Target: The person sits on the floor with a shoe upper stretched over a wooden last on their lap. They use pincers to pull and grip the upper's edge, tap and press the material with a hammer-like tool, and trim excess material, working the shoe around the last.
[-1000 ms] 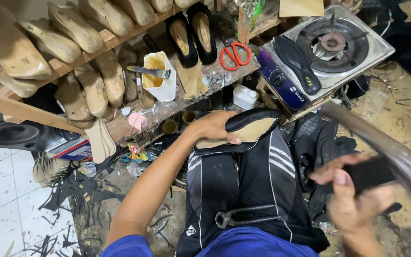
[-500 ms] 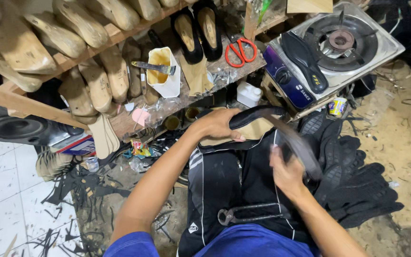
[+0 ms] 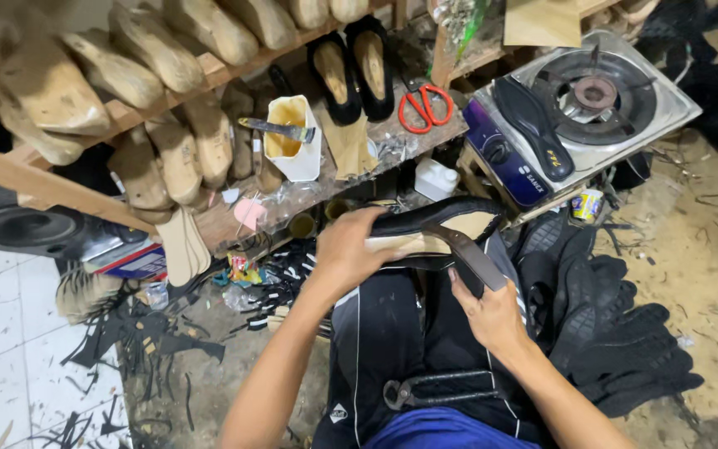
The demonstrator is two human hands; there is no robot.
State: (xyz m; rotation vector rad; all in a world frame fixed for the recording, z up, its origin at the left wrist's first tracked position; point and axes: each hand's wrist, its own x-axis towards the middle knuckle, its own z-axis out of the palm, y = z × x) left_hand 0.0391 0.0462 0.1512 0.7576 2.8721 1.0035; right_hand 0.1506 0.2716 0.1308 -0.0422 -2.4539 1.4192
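Observation:
My left hand (image 3: 349, 249) grips a black shoe (image 3: 446, 220) with its tan sole side turned up, resting on my knee. My right hand (image 3: 488, 312) holds a flat dark metal bar (image 3: 474, 256) whose far end lies on the shoe's sole. Both hands are over my lap in black trousers with white stripes. Metal pincers (image 3: 438, 389) lie across my thighs, below the hands.
A single-burner gas stove (image 3: 600, 104) with a black sole on it stands at upper right. The low shelf holds red scissors (image 3: 422, 106), a white glue cup with a brush (image 3: 292, 137), a black shoe pair (image 3: 355, 71) and wooden lasts (image 3: 155, 62). Black soles pile (image 3: 617, 333) at right; scraps litter the floor.
My right hand has swung the metal bar down from the far right onto the shoe's sole. The left hand has kept the shoe in place.

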